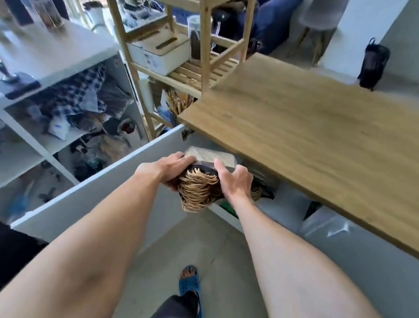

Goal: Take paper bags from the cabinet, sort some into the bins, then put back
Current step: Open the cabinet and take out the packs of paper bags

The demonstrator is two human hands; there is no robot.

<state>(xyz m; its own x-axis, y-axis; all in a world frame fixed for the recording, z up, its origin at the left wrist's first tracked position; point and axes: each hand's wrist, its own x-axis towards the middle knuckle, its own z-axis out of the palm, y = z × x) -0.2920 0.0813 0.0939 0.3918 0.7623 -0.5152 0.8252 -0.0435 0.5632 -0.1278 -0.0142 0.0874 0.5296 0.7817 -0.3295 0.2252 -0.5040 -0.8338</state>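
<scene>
A thick stack of folded paper bags (pixel 212 156) with many tan twisted-paper handles (pixel 196 190) hanging toward me is held between both hands. My left hand (pixel 168 166) grips its left side and my right hand (pixel 233 180) grips its right side. The stack sits at the mouth of the cabinet under the wooden countertop (pixel 318 143), just past the open white cabinet door (pixel 99 194). More dark bags with tan handles (pixel 261 188) lie inside the cabinet behind my right hand, mostly hidden.
A bamboo shelf rack (pixel 204 57) with white boxes stands behind the door. A white cube shelf (pixel 44 93) stuffed with cloth and clutter is at the left. A translucent plastic bin (pixel 324 224) sits under the countertop at the right. My blue sandal (pixel 191 284) is on the grey floor.
</scene>
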